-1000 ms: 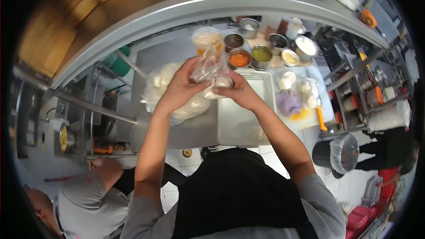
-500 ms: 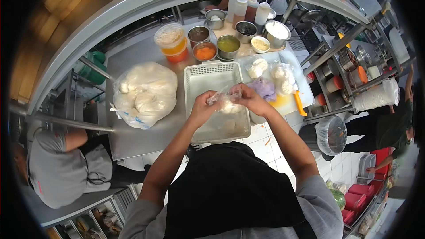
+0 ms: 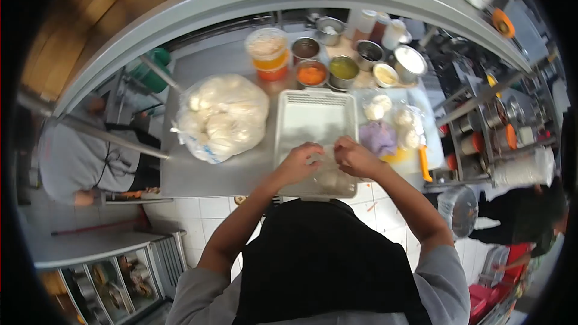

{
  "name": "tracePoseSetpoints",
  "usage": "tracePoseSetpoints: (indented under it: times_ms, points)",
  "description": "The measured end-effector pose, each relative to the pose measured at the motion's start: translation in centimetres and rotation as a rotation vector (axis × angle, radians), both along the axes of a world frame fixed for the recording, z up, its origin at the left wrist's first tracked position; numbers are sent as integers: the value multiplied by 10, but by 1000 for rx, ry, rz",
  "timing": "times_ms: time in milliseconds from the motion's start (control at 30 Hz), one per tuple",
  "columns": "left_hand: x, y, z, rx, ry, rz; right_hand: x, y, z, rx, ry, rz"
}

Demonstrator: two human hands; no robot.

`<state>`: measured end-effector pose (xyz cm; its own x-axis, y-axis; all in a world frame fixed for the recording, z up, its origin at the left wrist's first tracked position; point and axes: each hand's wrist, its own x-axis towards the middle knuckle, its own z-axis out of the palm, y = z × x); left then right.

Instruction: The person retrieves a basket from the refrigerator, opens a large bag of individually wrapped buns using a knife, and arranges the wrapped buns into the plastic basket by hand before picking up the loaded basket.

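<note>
Over the near half of a white plastic basket (image 3: 316, 99), my left hand (image 3: 299, 163) and my right hand (image 3: 359, 157) face each other with fingers curled. Each pinches an edge of a thin clear plastic bag (image 3: 327, 159), blurred and hard to make out. Below it, a pale see-through shape (image 3: 335, 181) shows at the basket's near end; its contents I cannot tell. Right of the basket, white balls in clear plastic (image 3: 378, 108), a bagged white portion (image 3: 409, 126) and a purple cloth-like bundle (image 3: 378, 138) lie on a cutting board (image 3: 430, 114).
A large bag of white dough-like lumps (image 3: 223, 117) sits left. Behind stand a layered tub (image 3: 267, 54), metal sauce pots (image 3: 310, 75) and squeeze bottles (image 3: 394, 33). An orange-handled knife (image 3: 425, 162) lies at the board's edge. Co-workers stand left (image 3: 90, 156) and right (image 3: 512, 216).
My view has shifted, so the table sits further right. My hands have moved toward the basket's near end, and the white lump seen between them no longer shows there. The left co-worker has moved.
</note>
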<state>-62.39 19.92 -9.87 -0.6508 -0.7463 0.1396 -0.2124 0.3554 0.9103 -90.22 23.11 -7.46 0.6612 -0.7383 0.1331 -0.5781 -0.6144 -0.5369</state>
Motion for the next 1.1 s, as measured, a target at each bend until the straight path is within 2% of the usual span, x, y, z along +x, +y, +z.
tracePoseSetpoints:
  times_ms: [67,100,167,200,267,333,400,433,533,567,667,733,800,833,933,967,1100]
  points:
    - [13,7,34,-184,31,127,-4,-2,20,138,38,69]
    - [21,5,56,-193,116,301,-4,-1,30,196,70,54]
    - [59,-12,94,-287,48,652,-3,-5,35,244,142,55]
    - [77,-25,116,-273,112,780,-1,-8,37,288,125,45]
    - [138,-69,105,-470,-129,859,3,-13,42,380,97,32]
    - [172,-91,98,-173,-389,710,12,-20,54,366,48,-30]
    - [173,-92,93,-165,-513,567,33,-24,77,316,13,-128]
    - [169,-91,95,-159,-577,491,49,-27,86,322,-100,-122]
    - [156,-83,102,-184,-875,392,114,-31,104,350,-417,-76]
    - [151,-72,92,-227,-880,436,137,-35,109,355,-504,-36]
    - [134,-48,54,-473,-979,498,194,-58,113,288,-478,54]
    - [129,-46,30,-584,-826,579,218,-84,81,278,-434,112]
    - [127,-51,23,-648,-699,661,224,-100,62,79,-258,42]
    - [129,-50,30,-573,-679,651,225,-106,57,-21,-166,11]
    - [144,-39,62,-360,-562,654,204,-101,55,-3,76,-119]
    - [150,-37,72,-308,-485,663,196,-101,50,-22,-1,-116]
    - [191,-41,85,-69,-46,653,190,-84,73,233,-389,-257]
